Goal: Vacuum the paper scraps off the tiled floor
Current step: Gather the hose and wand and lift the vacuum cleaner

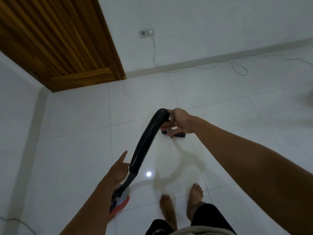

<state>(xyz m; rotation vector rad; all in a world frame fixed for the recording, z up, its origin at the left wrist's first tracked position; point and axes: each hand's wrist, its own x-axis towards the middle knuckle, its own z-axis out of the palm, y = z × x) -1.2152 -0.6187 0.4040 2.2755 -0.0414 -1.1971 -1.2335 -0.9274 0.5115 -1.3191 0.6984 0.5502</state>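
- Room: white tiled floor, glossy, with one bright spot of reflected light; plain white walls meet it at a pale skirting.
- Wooden door: brown, slatted, upper left, in the corner.
- Wall socket: low on the far wall, one plug in it. A white cord drops from it and loops along the floor to the right.
- Vacuum body: red and black, on the floor at lower left, partly behind the left forearm.
- Hose: black, ribbed, arching up from the vacuum body to the right hand.
- Right hand: fingers wrapped round the upper end of the hose.
- Left hand: just beside the hose's lower cuff, index finger straight. Whether it grips the hose cannot be told.
- Black part: on the floor below the right hand, partly hidden by it.
- Bare feet: on the tiles, lower centre.
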